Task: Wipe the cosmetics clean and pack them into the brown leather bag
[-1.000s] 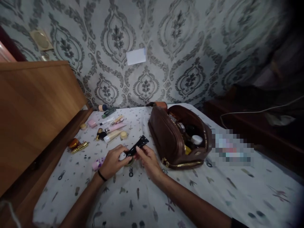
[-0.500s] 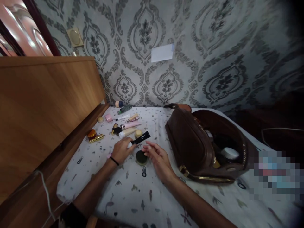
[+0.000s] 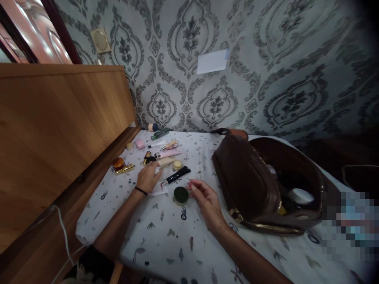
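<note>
My left hand [image 3: 149,177] reaches over the left end of a cream-coloured tube [image 3: 166,161], its thumb and fingers closed around the whitish cap end. Just in front of that hand lies a slim black tube [image 3: 179,174] with a clear, pink-tipped end. A pale tube [image 3: 159,191] lies partly hidden under my left wrist. My right hand [image 3: 205,199] is open and holds nothing, fingers loosely bent beside a round jar with a dark green lid [image 3: 181,195]. Whether its fingertips touch the jar I cannot tell. A small round cream-coloured pot [image 3: 177,165] sits behind the black tube.
A brown leather bag [image 3: 241,181] stands unzipped on the right, with a white round item [image 3: 300,196] inside. Further back lie a pink tube [image 3: 168,154], a green bottle [image 3: 160,134], a gold tube [image 3: 124,169] and an amber jar [image 3: 119,163]. A wooden panel [image 3: 68,134] borders the left.
My left hand has let go of the black tube, which now lies on the cloth, and moved back to the cream tube. My right hand stays by the jar. The view has shifted slightly.
</note>
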Demonstrator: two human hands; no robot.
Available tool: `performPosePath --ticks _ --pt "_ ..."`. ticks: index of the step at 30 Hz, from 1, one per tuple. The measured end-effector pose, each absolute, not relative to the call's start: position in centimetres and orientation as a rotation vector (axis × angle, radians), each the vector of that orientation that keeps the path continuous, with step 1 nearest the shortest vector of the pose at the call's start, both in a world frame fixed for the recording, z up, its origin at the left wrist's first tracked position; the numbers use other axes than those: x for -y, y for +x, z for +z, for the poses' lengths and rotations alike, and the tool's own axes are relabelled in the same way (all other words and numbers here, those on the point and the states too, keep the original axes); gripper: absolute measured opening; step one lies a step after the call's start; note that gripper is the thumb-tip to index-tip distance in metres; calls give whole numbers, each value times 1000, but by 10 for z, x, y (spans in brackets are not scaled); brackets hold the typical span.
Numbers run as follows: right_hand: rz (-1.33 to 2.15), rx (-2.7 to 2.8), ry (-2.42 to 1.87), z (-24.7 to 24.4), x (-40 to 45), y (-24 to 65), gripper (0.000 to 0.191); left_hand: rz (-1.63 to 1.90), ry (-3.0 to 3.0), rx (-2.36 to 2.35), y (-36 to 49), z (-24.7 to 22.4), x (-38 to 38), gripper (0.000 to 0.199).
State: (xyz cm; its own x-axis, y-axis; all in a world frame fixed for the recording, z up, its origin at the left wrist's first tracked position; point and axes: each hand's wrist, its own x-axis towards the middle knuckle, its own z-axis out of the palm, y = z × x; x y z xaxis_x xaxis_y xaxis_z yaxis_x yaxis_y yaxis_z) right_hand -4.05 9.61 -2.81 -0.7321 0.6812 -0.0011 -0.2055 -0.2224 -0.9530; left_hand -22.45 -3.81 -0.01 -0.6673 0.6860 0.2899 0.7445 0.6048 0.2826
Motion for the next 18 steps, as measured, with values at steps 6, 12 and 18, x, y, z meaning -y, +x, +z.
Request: performPosePath --ticks 6,12,18 --pt "1998 1489 -546 -30 -97 -40 46 -428 -1045 2776 -262 16 42 31" --pt "2010 1478 -544 -30 -97 -39 45 -192 -1117 2929 -284 26 40 40" --pt "2006 1515 -534 -30 -97 -38 42 -15 -1245 2982 -288 35 34 42"
